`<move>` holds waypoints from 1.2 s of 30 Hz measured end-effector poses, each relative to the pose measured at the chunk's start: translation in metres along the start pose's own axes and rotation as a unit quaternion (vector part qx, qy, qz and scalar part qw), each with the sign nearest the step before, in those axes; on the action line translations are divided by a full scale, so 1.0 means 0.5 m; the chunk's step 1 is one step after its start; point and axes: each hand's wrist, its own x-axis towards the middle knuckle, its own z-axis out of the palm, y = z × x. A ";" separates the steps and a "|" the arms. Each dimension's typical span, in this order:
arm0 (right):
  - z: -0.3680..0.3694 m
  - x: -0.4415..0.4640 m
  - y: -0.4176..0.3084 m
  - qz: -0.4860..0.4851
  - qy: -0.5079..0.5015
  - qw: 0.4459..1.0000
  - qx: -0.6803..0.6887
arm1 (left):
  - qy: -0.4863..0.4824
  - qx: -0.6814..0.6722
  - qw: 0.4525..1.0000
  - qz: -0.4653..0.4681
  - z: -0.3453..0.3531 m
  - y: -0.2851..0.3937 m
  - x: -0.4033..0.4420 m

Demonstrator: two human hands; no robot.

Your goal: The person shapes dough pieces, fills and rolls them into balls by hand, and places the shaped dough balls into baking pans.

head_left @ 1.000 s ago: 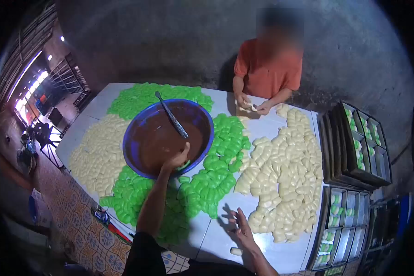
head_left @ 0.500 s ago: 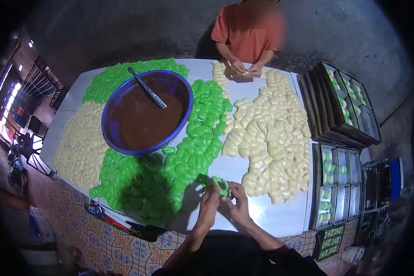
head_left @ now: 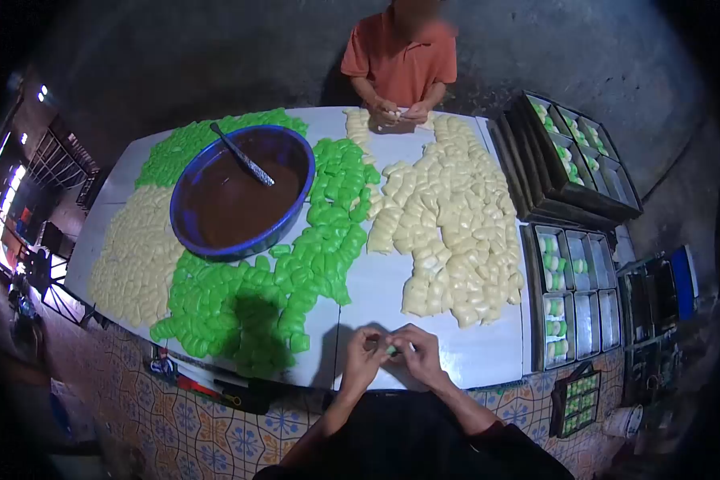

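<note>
Grip is narrow on both sides: the left hand (head_left: 360, 360) and the right hand (head_left: 418, 352) meet at the fingertips and pinch one green piece (head_left: 390, 350) between them, over the near edge of the counter (head_left: 376, 288).

That white-topped counter is the largest thing in view. Across it is a person in an orange shirt (head_left: 404, 68), who handles a pale piece (head_left: 394, 116). Pale pieces (head_left: 456, 208) lie close together over the right half; green pieces (head_left: 328, 240) run down the middle and along the left, where another pale patch (head_left: 128, 256) lies too. At the right stands a stack of divided trays (head_left: 532, 172). A blue basin (head_left: 244, 249) of brown paste (head_left: 224, 204) sits among the green. Nearer, below the stack, is a divided tray (head_left: 586, 316). A utensil (head_left: 244, 156) leans on the basin's far rim. Green-and-white rolls (head_left: 554, 328) lie in the nearer tray's left compartments.

Smallest is the pinched piece, mostly hidden by fingers; whether it holds a filling, I cannot tell. The step in hand looks like shaping or closing it. I judge the next move calls for light, even fingertip pressure from both sides, since something this soft-looking could tear.
</note>
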 end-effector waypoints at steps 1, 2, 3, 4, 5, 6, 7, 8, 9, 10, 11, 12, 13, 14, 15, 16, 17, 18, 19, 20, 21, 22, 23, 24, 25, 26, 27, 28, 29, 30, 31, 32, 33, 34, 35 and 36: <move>0.000 -0.012 0.016 0.054 -0.014 0.998 0.032 | 0.024 -0.076 0.996 -0.028 0.010 0.005 -0.016; 0.008 -0.026 0.029 0.093 0.002 0.995 0.031 | 0.018 -0.010 1.000 0.008 -0.005 -0.064 -0.011; 0.010 -0.030 0.017 0.073 0.014 0.997 0.000 | -0.009 0.115 0.993 0.022 -0.012 -0.058 -0.022; 0.007 -0.027 -0.006 0.054 0.027 0.998 -0.033 | -0.043 0.132 0.988 0.062 -0.021 -0.069 -0.025; 0.004 -0.031 -0.018 0.035 0.038 0.996 -0.067 | -0.075 0.146 0.981 0.103 -0.029 -0.080 -0.027; 0.000 -0.034 -0.004 0.087 -0.043 0.995 0.012 | -0.097 0.063 0.993 0.035 -0.026 -0.046 -0.043; -0.021 -0.040 -0.017 0.282 -0.146 0.926 0.206 | -0.125 0.006 0.991 0.051 -0.026 -0.057 -0.047; -0.026 -0.052 -0.006 0.298 -0.180 0.897 0.271 | -0.147 -0.054 0.987 0.045 -0.024 -0.055 -0.057; -0.030 -0.062 0.010 0.311 -0.212 0.864 0.335 | -0.168 -0.114 0.978 0.038 -0.023 -0.050 -0.068; -0.031 -0.064 0.019 0.269 -0.183 0.915 0.237 | -0.126 -0.029 0.985 0.113 -0.027 -0.049 -0.071; -0.024 -0.066 0.046 0.139 -0.118 0.977 0.115 | -0.085 0.057 0.977 0.185 -0.034 -0.048 -0.074; -0.025 -0.051 0.022 0.144 -0.074 0.985 0.054 | -0.032 -0.036 0.986 0.161 -0.040 -0.077 -0.070; -0.028 -0.033 -0.003 0.150 -0.029 0.988 -0.007 | -0.004 -0.028 0.988 0.150 -0.055 -0.074 -0.066; -0.025 -0.030 0.044 0.128 -0.003 0.991 -0.039 | 0.023 -0.048 0.992 0.113 -0.063 -0.072 -0.064; -0.018 -0.035 0.066 0.275 0.005 0.938 0.213 | 0.051 -0.068 0.994 0.075 -0.068 -0.071 -0.062; -0.023 -0.037 0.086 0.286 -0.008 0.937 0.201 | 0.048 -0.043 0.996 0.069 -0.077 -0.074 -0.061; -0.029 -0.038 0.103 0.296 -0.020 0.936 0.190 | 0.045 -0.017 0.997 0.063 -0.087 -0.082 -0.061; -0.021 -0.039 0.099 0.220 0.048 0.964 0.141 | 0.042 0.007 0.997 0.058 -0.090 -0.090 -0.058; -0.008 -0.043 0.092 0.143 0.117 0.979 0.089 | 0.026 0.064 0.995 0.078 -0.087 -0.097 -0.053; -0.021 -0.044 0.085 0.167 0.050 0.984 0.030 | 0.006 0.121 0.988 0.096 -0.082 -0.104 -0.049; -0.030 -0.056 0.091 0.166 0.002 0.980 -0.112 | -0.017 0.177 0.977 0.119 -0.071 -0.114 -0.042; -0.035 -0.055 0.095 0.139 -0.035 0.984 -0.102 | -0.043 0.214 0.968 0.126 -0.051 -0.119 -0.037; -0.038 -0.052 0.099 0.114 -0.068 0.987 -0.092 | -0.046 0.246 0.967 -0.041 -0.033 -0.118 -0.036; -0.045 -0.055 0.108 0.116 -0.052 0.984 -0.125 | -0.064 0.196 0.978 -0.028 -0.024 -0.154 -0.029; -0.057 -0.064 0.112 0.086 0.030 0.989 -0.118 | -0.084 0.145 0.986 -0.015 -0.021 -0.198 -0.024; -0.093 -0.068 0.131 0.065 0.095 0.982 -0.151 | -0.087 0.150 0.985 -0.025 -0.019 -0.213 -0.018; -0.136 -0.073 0.146 0.042 0.155 0.970 -0.182 | -0.086 0.155 0.983 -0.036 -0.017 -0.221 -0.012; -0.195 -0.075 0.066 0.158 0.247 0.944 -0.149 | -0.080 0.170 0.982 -0.009 -0.010 -0.205 -0.020; -0.247 -0.087 0.159 0.150 0.372 0.903 -0.156 | -0.045 0.194 0.979 -0.042 -0.010 -0.196 -0.022; -0.319 -0.097 0.162 0.146 0.425 0.874 -0.186 | -0.016 0.227 0.974 -0.012 -0.002 -0.176 -0.030; -0.377 -0.099 0.200 0.158 0.483 0.824 -0.250 | 0.014 0.259 0.966 0.018 0.005 -0.162 -0.035; -0.419 -0.097 0.230 0.113 0.487 0.801 -0.329 | 0.007 0.285 0.957 0.043 -0.001 -0.172 -0.029; -0.440 -0.089 0.255 0.118 0.473 0.800 -0.350 | 0.001 0.311 0.948 0.068 -0.016 -0.189 -0.017; -0.456 -0.080 0.275 0.123 0.459 0.798 -0.370 | -0.004 0.337 0.937 0.093 -0.016 -0.187 -0.007; -0.470 -0.076 0.293 0.129 0.443 0.797 -0.389 | -0.016 0.298 0.952 0.073 -0.013 -0.184 -0.003; -0.481 -0.069 0.295 0.142 0.455 0.858 -0.190 | -0.027 0.259 0.964 0.054 -0.005 -0.168 0.000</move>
